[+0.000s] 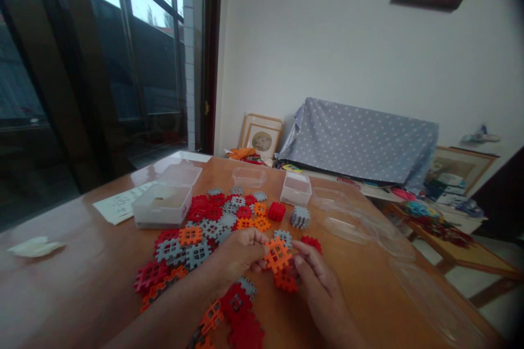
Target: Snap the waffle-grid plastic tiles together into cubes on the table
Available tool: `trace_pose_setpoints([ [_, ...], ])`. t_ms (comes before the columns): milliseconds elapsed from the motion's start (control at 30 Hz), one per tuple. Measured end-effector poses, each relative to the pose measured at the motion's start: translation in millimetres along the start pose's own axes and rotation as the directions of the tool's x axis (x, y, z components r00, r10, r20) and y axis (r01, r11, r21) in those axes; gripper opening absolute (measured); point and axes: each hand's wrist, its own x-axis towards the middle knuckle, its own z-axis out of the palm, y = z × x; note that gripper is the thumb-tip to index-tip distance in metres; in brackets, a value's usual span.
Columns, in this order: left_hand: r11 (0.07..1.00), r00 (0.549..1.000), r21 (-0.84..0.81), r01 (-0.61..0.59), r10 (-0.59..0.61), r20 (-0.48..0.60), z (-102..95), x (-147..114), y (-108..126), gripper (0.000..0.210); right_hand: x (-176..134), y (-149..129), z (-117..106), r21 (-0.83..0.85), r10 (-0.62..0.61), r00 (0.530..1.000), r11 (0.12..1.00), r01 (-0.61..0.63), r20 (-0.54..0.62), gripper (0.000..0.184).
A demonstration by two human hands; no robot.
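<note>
Between the fingertips of my left hand is an orange interlocking square tile, tilted up with its grid of holes facing me. My right hand is closed, its thumb and fingers curled at the right edges of this tile and of a red-orange tile just below it. Part of that lower tile is hidden by the upper one. Behind the held pieces a grey tile shows, and a red tile lies beyond my right fingers. Loose red, grey and orange tiles are spread around my left forearm.
A red stack and a grey stack stand past my hands. Farther back are a clear open box, a smaller box and several transparent lids. Paper and a crumpled tissue lie left.
</note>
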Motion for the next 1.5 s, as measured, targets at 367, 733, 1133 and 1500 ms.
trace_pose_setpoints([
  [367, 0.988, 0.998, 0.148, -0.04, 0.031, 0.061, 1.3, -0.6, -0.1, 0.025, -9.8, -11.1, -11.3, -0.506, -0.284, 0.91, 0.762, 0.405, 0.301, 0.073],
  [733, 0.968, 1.0, 0.249, -0.022, 0.021, 0.006, 2.8, -0.4, 6.7, 0.038, 12.9, -6.1, -37.7, -0.597, -0.25, 0.956, 0.747, 0.293, 0.156, 0.05],
  [1133, 0.873, 0.986, 0.469, -0.133, 0.163, -0.024, -5.2, 9.7, -7.7, 0.033, 10.2, -4.4, -39.2, -0.749, 0.009, 0.954, 0.622, 0.229, 0.299, 0.047],
  [1500, 0.378, 0.917, 0.867, -0.326, 0.351, 0.192, -4.0, 4.8, -7.4, 0.027, 9.9, -3.4, -34.1, -0.763, -0.017, 0.954, 0.597, 0.249, 0.298, 0.052],
])
